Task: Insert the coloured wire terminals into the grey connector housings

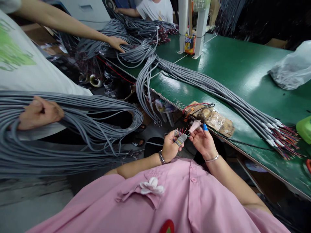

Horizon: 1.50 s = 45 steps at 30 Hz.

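Note:
My left hand (pixel 170 147), with a grey cover on its thumb and a watch at the wrist, is closed around the end of a multi-core cable. Thin coloured wires (pixel 181 131) fan out above its fingers. Just right of it, my right hand (pixel 203 141) pinches at a green wire from that bunch; its fingertips partly hide the grip. A pale pink cover and a blue cover sit on two of its fingers. Behind both hands, a worn, tape-wrapped wooden block (pixel 213 119) lies at the edge of the green table (pixel 233 61).
A long bundle of grey cables (pixel 209 84) crosses the table, coloured wire ends to the right. At left, a co-worker (pixel 36 68) holds a large cable loop (pixel 109 110) and touches a cable pile. White posts (pixel 200 29), a plastic bag (pixel 293 69) and a green container (pixel 304 129) stand around.

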Available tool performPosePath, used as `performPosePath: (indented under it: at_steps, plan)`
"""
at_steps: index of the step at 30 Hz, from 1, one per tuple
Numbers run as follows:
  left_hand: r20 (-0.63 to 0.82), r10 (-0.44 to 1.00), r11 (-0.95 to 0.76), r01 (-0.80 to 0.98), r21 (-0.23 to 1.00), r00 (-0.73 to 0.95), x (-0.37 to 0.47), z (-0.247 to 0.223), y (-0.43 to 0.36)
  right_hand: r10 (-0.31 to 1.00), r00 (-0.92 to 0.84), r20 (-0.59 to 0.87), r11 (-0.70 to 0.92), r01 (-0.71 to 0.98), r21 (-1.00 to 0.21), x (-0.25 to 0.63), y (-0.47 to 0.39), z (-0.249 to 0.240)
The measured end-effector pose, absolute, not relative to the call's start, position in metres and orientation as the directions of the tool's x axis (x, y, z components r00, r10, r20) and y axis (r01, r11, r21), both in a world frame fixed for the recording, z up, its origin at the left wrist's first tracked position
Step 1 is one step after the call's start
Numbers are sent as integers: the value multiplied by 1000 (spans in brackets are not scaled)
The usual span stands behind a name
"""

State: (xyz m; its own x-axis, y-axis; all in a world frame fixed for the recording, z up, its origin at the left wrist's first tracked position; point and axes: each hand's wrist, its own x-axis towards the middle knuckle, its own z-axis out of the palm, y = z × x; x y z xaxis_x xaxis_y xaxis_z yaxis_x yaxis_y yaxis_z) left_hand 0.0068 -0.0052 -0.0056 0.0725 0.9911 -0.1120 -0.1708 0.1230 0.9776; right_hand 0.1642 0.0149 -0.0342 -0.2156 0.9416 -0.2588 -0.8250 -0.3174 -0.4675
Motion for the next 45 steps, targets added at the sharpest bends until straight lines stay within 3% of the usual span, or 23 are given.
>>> performPosePath:
  at_steps: [7,13,16,19,21,23,26,30,36,39,45]
  plan:
    - [-134,964,178,-183,967,229,-2,-20,3,942,-141,-304,-287,-806,-517,180,5,-39]
    - [-110,907,233,-265,936,406,-1,-38,13,966,-13,-256,-203,-653,-730,191,-5,-45]
    - [-48,929,170,-309,936,367,-2,-40,14,980,90,-175,-116,-453,-884,195,-11,-44]
    - [82,951,-3,-257,967,297,-7,-32,15,988,156,5,21,-103,-994,194,-19,-38]
    - [191,924,-148,-150,978,333,-11,-21,13,993,56,104,99,76,-992,186,-24,-32]
    - [290,860,-310,-22,950,420,-14,-7,7,982,-132,136,154,143,-978,173,-29,-29]
    - [396,747,-555,173,814,533,-12,16,-6,937,-309,161,214,146,-966,151,-32,-29]
    - [386,672,-665,287,689,632,-10,33,-13,935,-293,199,230,75,-970,136,-33,-29]
    - [239,750,-381,107,918,617,-24,16,-14,970,-240,-45,-81,-145,-986,153,-38,-21]
    - [146,823,-233,92,968,548,-28,5,-22,948,-294,-126,-190,-201,-961,158,-41,-22]
    - [46,872,-153,182,971,487,-26,-2,-24,957,-254,-140,-192,-196,-962,155,-39,-23]
